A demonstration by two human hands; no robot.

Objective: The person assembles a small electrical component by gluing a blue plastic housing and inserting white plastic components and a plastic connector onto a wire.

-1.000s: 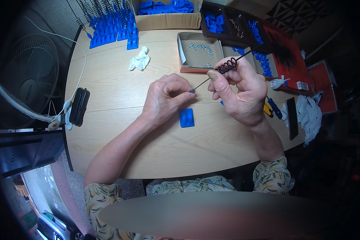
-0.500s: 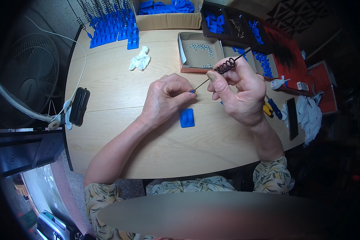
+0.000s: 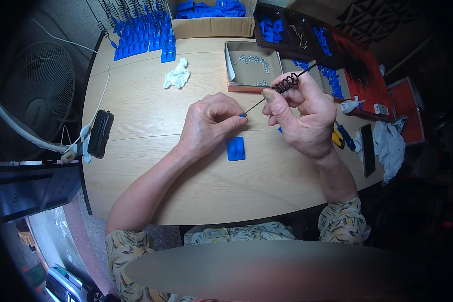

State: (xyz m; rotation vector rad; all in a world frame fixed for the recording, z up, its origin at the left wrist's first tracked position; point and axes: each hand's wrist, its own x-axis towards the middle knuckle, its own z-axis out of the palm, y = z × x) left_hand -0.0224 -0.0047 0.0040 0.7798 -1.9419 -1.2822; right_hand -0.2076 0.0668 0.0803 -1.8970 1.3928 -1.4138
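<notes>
A pale wooden table [image 3: 151, 116] with a rounded near edge carries the work; a standing fan [image 3: 32, 100] sits off its left edge and a cardboard box of blue plastic pieces [image 3: 211, 17] at the far edge. Above the table's middle, the right hand [image 3: 304, 118] pinches a thin black wire rod [image 3: 269, 96] at its coiled spring section [image 3: 286, 83], its long axis running from lower left up toward the far right corner. The left hand [image 3: 209, 126] pinches the rod's blue lower tip. A blue plastic clip [image 3: 235, 149] lies flat just below
</notes>
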